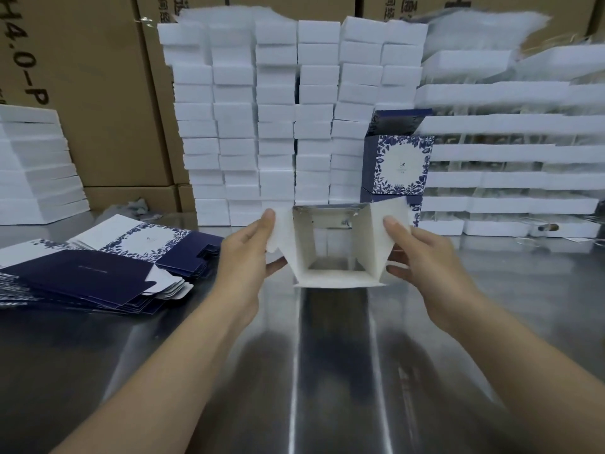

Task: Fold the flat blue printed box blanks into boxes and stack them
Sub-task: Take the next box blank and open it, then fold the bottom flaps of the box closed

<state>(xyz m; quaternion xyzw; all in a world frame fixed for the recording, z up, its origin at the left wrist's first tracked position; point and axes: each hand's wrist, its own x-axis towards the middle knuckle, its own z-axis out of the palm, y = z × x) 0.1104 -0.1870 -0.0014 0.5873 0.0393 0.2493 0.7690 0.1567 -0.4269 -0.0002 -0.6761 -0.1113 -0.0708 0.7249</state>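
Bright, even light; glare on steel table [327, 355]; blurred, warped edges.

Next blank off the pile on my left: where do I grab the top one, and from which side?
Pinch the top blank by the flaps at its right edge, coming in from the right. It lies flat on the pile, so its face offers no grip, while those flaps seem to stick out past the blanks beneath.
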